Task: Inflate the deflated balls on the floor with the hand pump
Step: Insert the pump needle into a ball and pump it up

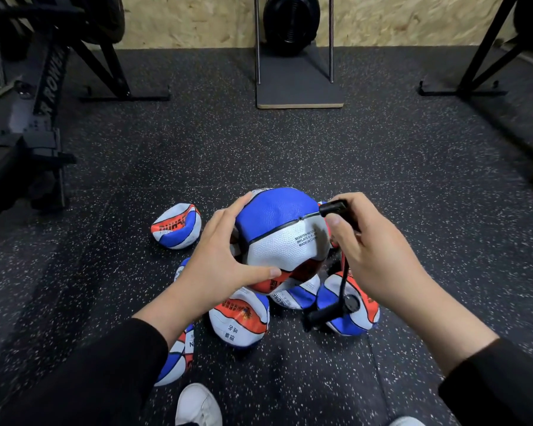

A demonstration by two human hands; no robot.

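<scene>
The round blue/white/red ball (pixel 282 238) sits up off the speckled rubber floor (pixel 382 167), centre of view, above a cluster of flat ones. Left hand (pixel 219 259) cups its left side: fingers spread wide over the blue panel, thumb stretched along the lower edge near the red panel. Right hand (pixel 379 256) is at the ball's right side, fingers curled round the black pump nozzle end (pixel 336 208); a thin needle runs from it to the seam between blue & white panels. The pump hose (pixel 344 278) drops below the right hand to the pump body (pixel 330 312), which lies across a deflated ball at lower right (pixel 356 309), next to a round gauge. Other crumpled balls on the floor: one to the left, apart from the rest (pixel 176 226); one just under the held ball w/ an orange panel and printed characters (pixel 239 321); one partly hidden by the left sleeve (pixel 176 358); another between, mostly covered. White shoe toe (pixel 197 404) at bottom edge. Background: black gym machine frame (pixel 48 96) at left, a board w/ upright rods (pixel 299 84) by the wall.
</scene>
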